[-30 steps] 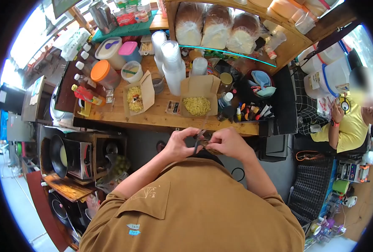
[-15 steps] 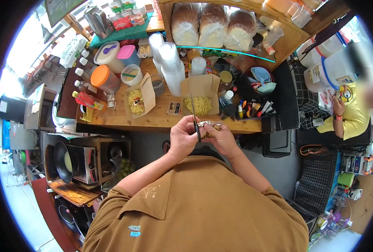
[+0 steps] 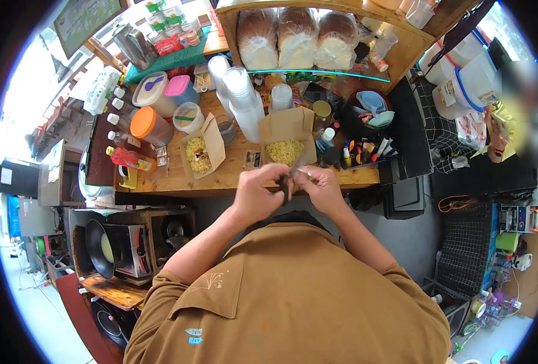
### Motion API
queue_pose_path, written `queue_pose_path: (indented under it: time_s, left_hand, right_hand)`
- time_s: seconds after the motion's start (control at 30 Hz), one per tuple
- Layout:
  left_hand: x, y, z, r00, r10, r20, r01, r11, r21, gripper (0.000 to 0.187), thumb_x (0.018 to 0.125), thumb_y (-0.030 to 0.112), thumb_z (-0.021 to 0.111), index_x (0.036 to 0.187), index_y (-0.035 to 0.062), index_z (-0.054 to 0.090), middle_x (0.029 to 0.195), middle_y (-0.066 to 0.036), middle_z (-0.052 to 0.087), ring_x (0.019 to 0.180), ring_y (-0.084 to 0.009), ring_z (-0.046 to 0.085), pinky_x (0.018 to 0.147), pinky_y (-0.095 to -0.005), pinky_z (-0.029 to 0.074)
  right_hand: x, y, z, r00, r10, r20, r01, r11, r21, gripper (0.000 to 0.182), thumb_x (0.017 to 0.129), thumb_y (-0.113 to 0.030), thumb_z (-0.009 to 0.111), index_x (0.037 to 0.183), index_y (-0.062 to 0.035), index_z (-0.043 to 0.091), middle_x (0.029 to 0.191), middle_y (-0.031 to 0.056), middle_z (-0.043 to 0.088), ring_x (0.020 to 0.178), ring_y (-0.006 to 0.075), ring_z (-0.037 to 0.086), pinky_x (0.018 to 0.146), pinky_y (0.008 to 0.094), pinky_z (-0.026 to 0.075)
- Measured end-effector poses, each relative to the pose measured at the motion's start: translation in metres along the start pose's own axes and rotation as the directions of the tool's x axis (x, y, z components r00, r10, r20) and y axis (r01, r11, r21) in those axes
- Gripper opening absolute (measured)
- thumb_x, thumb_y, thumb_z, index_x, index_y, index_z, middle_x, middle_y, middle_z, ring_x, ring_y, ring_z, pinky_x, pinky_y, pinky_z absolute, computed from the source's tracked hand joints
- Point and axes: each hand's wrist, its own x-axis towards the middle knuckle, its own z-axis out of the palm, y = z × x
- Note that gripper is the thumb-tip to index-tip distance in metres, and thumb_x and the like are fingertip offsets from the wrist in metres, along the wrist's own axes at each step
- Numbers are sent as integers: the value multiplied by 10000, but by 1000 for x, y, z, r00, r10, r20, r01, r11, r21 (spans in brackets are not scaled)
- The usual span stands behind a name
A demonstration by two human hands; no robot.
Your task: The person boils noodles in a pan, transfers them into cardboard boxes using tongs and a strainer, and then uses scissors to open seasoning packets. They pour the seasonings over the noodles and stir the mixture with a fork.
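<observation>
My left hand (image 3: 258,193) is closed around black-handled scissors (image 3: 284,184), whose blurred blades angle up and to the right. Close beside it, my right hand (image 3: 321,188) pinches a small silvery packet, now mostly covered by the fingers. Both hands are just off the counter's front edge, almost touching. Behind them stands an open cardboard box of noodles (image 3: 285,149). Farther left is a second open box of noodles (image 3: 198,156), with dark and reddish seasoning on top. A small flat sachet (image 3: 252,160) lies between the two boxes.
Stacked plastic cups (image 3: 243,100), an orange-lidded jar (image 3: 151,125) and sauce bottles (image 3: 131,159) stand on the wooden counter (image 3: 220,178). Bagged bread loaves (image 3: 297,39) fill the shelf above. A frying pan (image 3: 101,249) sits at lower left. Another person (image 3: 504,130) is at the right.
The scissors have swung from upright to slanting right, and their blades are now close to my right fingers. The silvery packet shows less. The view has shifted slightly; the other person's arm has moved.
</observation>
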Motion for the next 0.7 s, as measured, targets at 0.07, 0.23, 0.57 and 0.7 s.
queue_pose_path:
  time_s: [0.07,0.23,0.57,0.7]
  left_hand:
    - [5,9,-1,998,61,-14,-60,996,70,268,725,-1,744,986,15,686,824,-68,710,727,-103,666,735,-242,527]
    - [13,19,-6,999,38,37,-36,997,-72,251,729,17,763,970,21,691,834,-40,718,735,-85,671,736,-251,536]
    - [48,30,-41,982,9,190,-41,986,162,361,736,50,767,1082,4,674,764,-65,672,701,-127,627,704,-285,516]
    - [56,39,-74,904,-133,406,-2,949,315,362,700,96,727,1055,26,703,660,-111,595,602,-263,587,642,-342,506]
  right_hand:
    - [-2,-2,0,998,-54,42,50,995,84,257,981,-172,625,1148,7,705,1040,63,722,854,116,667,743,265,580]
    - [4,-11,0,991,-136,1,136,990,-20,255,972,-161,639,1136,23,704,1055,82,718,858,134,670,722,275,588]
    - [6,-15,-13,999,40,24,-47,835,548,218,976,-125,615,1112,38,664,1058,127,701,833,219,706,677,394,646]
    - [2,-25,-21,996,66,-58,-23,829,559,202,979,-126,610,1098,31,654,1035,126,701,839,226,708,676,393,648]
